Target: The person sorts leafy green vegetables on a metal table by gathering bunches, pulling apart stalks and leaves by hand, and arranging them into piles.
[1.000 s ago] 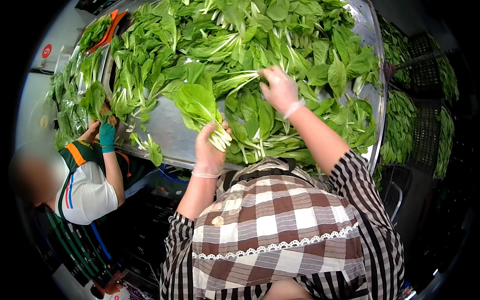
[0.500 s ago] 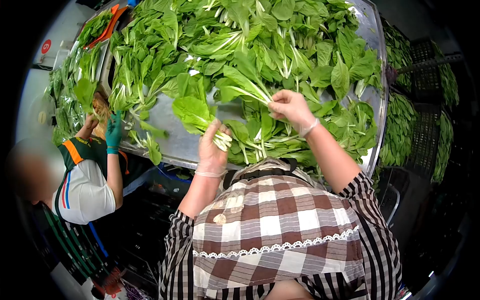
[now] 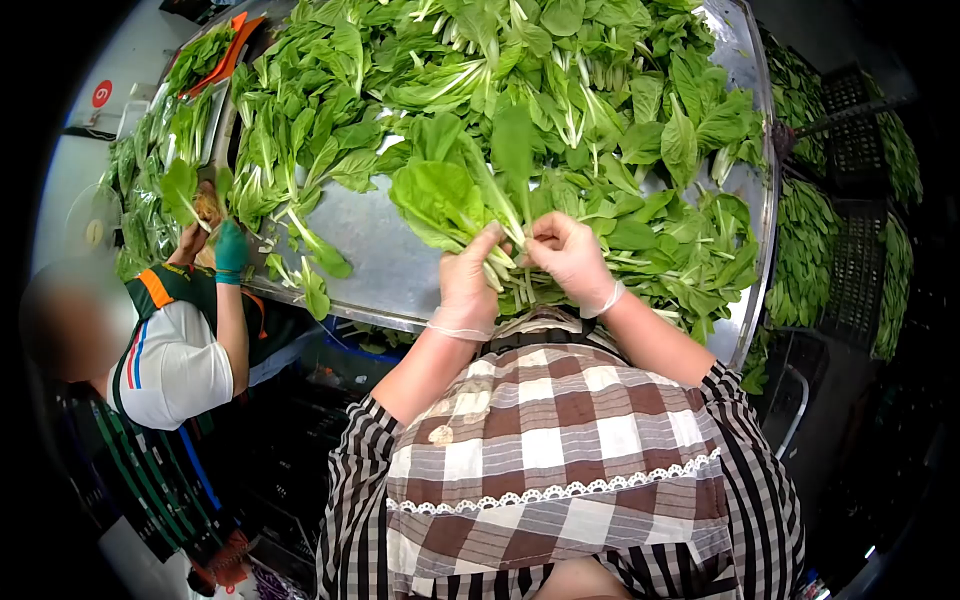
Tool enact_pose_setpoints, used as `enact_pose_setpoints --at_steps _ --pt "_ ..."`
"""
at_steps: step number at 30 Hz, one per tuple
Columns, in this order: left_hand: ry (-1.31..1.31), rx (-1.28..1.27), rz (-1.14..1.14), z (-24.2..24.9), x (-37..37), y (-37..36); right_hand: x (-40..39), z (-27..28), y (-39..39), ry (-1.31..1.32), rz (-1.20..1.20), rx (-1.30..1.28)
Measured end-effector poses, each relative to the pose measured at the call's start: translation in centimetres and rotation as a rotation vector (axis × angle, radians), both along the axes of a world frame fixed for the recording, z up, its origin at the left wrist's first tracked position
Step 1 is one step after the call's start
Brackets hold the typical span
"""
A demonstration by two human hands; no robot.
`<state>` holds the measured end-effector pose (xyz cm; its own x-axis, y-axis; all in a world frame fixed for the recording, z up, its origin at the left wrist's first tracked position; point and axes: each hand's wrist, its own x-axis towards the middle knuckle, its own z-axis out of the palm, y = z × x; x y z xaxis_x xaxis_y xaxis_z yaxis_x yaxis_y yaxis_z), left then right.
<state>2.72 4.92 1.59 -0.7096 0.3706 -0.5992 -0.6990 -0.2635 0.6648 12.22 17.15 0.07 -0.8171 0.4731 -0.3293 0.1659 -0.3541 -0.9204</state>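
One bunch of leafy greens (image 3: 435,198) is in our left hand (image 3: 468,282), thumb and fingers closed around its pale stems near the table's front edge, the leaves fanning up and away from us. Just beside it our right hand (image 3: 574,258) has thumb and fingers pinched together on the stem of an upright stalk (image 3: 514,165), its leaf blurred. Beyond our hands, loose greens (image 3: 400,50) lie heaped on the metal table (image 3: 365,265), and to our left stands a co-worker (image 3: 180,365) with a teal glove (image 3: 231,252).

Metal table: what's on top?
Leafy greens over most of the metal table; bare metal shows near its front left. Whatever lies beneath the heaps is covered.
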Motion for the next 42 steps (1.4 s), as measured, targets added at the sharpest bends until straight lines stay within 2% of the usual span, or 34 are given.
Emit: enact_pose_setpoints --at_steps 2,5,7,9,10,13,17,20,23,28,29,32,34,36,38,39,41,42 --pt "0.017 0.013 0.022 -1.0 0.0 0.4 0.0 0.1 -0.6 -0.027 0.035 0.251" --pt "0.006 0.016 -0.013 -1.8 -0.4 0.4 0.3 1.9 -0.5 -0.048 0.118 0.495" --pt "0.008 -0.006 -0.074 0.2 -0.4 0.6 0.6 1.8 -0.6 0.001 0.104 0.194" --pt "-0.023 -0.025 -0.031 -0.8 -0.6 0.4 0.9 1.5 -0.9 0.074 0.025 -0.186" --pt "-0.022 -0.022 -0.007 -0.6 -0.6 0.4 0.7 0.2 -1.1 0.187 0.018 -0.188" --pt "-0.001 0.051 0.018 -0.8 -0.5 0.1 1.0 0.7 -0.8 0.027 -0.029 -0.394" --pt "-0.005 0.118 -0.077 -1.1 -0.6 -1.1 0.6 2.0 -0.7 -0.104 0.016 -0.514" --pt "-0.022 0.179 -0.153 -1.4 -0.7 -1.7 0.0 0.1 -0.7 -0.104 0.159 -0.525" --pt "-0.018 0.208 -0.113 -1.1 -0.3 -1.6 -0.6 0.2 -1.5 -0.06 0.076 -0.473" --pt "-0.022 0.217 -0.079 0.2 0.1 -1.3 -1.0 0.9 -1.0 -0.108 0.197 -0.242" --pt "0.007 0.18 -0.129 -0.1 0.0 -1.7 -1.1 0.9 -1.1 -0.122 0.22 -0.177" --pt "0.075 0.088 -0.24 -0.7 -0.7 -3.0 -0.5 -0.1 -1.4 -0.115 0.193 -0.397" --pt "0.083 0.092 -0.105 1.4 -0.4 -2.4 -0.2 0.0 -1.4 -0.135 0.156 -0.492" --pt "0.07 0.17 -0.003 1.4 -0.9 -2.9 0.2 -0.1 -0.7 -0.219 0.249 -0.37" --pt "0.114 0.168 -0.032 1.6 -2.4 -4.5 1.5 0.4 0.8 -0.264 0.423 -0.175" --pt "0.124 0.149 -0.063 1.6 -3.1 -5.6 1.8 2.3 1.9 -0.386 0.577 0.134" --pt "0.261 -0.021 -0.144 2.4 -4.5 -7.3 2.1 4.0 4.1 -0.461 0.876 0.718" --pt "0.342 -0.116 -0.165 2.2 -5.2 -8.0 2.1 5.6 5.0 -0.575 0.907 0.651"
